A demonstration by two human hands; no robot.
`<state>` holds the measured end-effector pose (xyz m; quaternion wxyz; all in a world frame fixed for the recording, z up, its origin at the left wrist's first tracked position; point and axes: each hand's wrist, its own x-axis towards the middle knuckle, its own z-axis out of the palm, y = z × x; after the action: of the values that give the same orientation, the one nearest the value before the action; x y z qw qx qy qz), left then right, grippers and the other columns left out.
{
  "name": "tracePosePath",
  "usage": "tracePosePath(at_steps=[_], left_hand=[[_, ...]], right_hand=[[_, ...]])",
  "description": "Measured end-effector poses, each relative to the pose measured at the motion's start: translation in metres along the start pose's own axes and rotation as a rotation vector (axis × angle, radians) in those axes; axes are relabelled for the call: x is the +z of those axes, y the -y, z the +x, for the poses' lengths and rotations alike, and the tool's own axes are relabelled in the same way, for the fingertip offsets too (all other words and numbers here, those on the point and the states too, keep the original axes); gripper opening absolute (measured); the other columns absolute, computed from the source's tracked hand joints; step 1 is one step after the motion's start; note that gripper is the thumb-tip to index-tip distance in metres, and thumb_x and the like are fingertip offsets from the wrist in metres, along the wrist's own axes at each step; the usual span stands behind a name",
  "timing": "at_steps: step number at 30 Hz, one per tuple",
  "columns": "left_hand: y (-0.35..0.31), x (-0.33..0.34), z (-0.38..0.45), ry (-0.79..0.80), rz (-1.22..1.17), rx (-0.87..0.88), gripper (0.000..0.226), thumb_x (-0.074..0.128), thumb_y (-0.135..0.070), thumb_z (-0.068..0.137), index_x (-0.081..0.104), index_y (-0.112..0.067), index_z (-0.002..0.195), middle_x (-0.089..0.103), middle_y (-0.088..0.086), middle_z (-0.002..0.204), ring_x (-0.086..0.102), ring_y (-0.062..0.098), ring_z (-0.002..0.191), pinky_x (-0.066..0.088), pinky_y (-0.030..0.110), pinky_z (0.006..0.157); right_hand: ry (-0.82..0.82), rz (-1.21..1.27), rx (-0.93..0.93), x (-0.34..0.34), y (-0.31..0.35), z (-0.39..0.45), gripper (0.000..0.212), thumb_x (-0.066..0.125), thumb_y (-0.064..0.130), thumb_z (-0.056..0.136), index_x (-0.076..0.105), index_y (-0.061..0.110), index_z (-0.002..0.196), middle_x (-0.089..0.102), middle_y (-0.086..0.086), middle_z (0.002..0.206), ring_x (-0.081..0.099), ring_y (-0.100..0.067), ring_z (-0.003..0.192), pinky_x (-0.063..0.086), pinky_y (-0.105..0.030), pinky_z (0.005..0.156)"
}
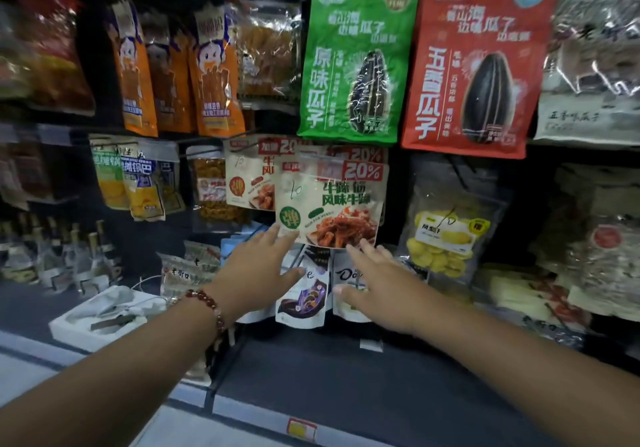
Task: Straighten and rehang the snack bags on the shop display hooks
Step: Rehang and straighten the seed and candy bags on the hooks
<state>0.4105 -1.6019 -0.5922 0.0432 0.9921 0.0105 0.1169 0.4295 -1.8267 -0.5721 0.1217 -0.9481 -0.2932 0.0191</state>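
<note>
A cream snack bag (pixel 330 200) with a red "20%" corner and a picture of orange strips hangs in front of more bags of the same kind (pixel 247 176) in the middle row. My left hand (pixel 263 266), with a red bead bracelet on its wrist, reaches up with straight fingers to the bag's lower left corner. My right hand (pixel 375 283) stretches flat just under the bag's lower right edge. Neither hand grips anything. The hook carrying the bag is hidden behind it.
Green (pixel 353 62) and red (pixel 478 65) sunflower seed bags hang above. Orange bags (pixel 207 72) hang at upper left, a clear bag of yellow pieces (pixel 443 235) at right, chocolate pouches (pixel 303 294) below my hands. Bottles (pixel 69 256) and a white tray (pixel 104 315) stand lower left.
</note>
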Motion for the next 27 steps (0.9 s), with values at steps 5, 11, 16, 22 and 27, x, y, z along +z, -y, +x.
tracePosePath(at_steps=[5,11,16,22,27], left_hand=[[-0.002,-0.011,0.017,0.024,-0.018,-0.02,0.075,0.041,-0.06,0.097,0.005,-0.033,0.157,0.0,0.004,0.166,0.012,0.025,0.151,0.028,0.042,0.117],[0.009,-0.007,0.052,0.031,0.02,-0.025,0.076,0.041,-0.058,0.097,0.001,-0.034,0.156,-0.002,0.006,0.165,0.006,0.029,0.151,0.025,0.048,0.119],[0.015,0.017,0.092,0.062,0.105,-0.008,0.076,0.041,-0.056,0.097,-0.001,-0.032,0.157,-0.008,0.009,0.165,0.002,0.034,0.151,0.019,0.051,0.12],[0.019,0.059,0.152,-0.017,0.075,-0.014,0.074,0.04,-0.054,0.098,-0.003,-0.034,0.155,-0.018,0.007,0.163,-0.004,0.037,0.15,0.015,0.055,0.12],[0.023,0.088,0.195,-0.055,0.031,0.01,0.073,0.038,-0.055,0.099,-0.005,-0.037,0.155,-0.022,0.003,0.163,-0.007,0.033,0.151,0.012,0.053,0.121]], right_hand=[[-0.029,-0.051,0.01,-0.024,0.003,0.014,0.081,0.039,0.063,0.095,-0.001,0.028,0.156,-0.01,0.0,0.164,-0.008,-0.022,0.151,0.002,-0.042,0.121],[-0.009,-0.042,0.075,-0.032,-0.013,0.047,0.08,0.041,0.06,0.096,0.002,0.024,0.157,-0.008,-0.001,0.164,-0.005,-0.025,0.151,0.006,-0.045,0.121],[-0.026,-0.042,0.13,-0.02,-0.031,0.102,0.078,0.042,0.057,0.097,0.006,0.023,0.157,-0.007,-0.003,0.164,0.0,-0.03,0.15,0.01,-0.049,0.121],[-0.161,-0.051,0.184,0.012,-0.04,0.17,0.073,0.045,0.054,0.095,0.013,0.027,0.154,-0.003,-0.005,0.164,0.003,-0.033,0.15,0.015,-0.05,0.119],[-0.209,-0.152,0.252,0.029,-0.062,0.208,0.076,0.041,0.056,0.096,0.003,0.026,0.156,0.001,-0.008,0.163,0.007,-0.035,0.148,0.013,-0.048,0.119]])
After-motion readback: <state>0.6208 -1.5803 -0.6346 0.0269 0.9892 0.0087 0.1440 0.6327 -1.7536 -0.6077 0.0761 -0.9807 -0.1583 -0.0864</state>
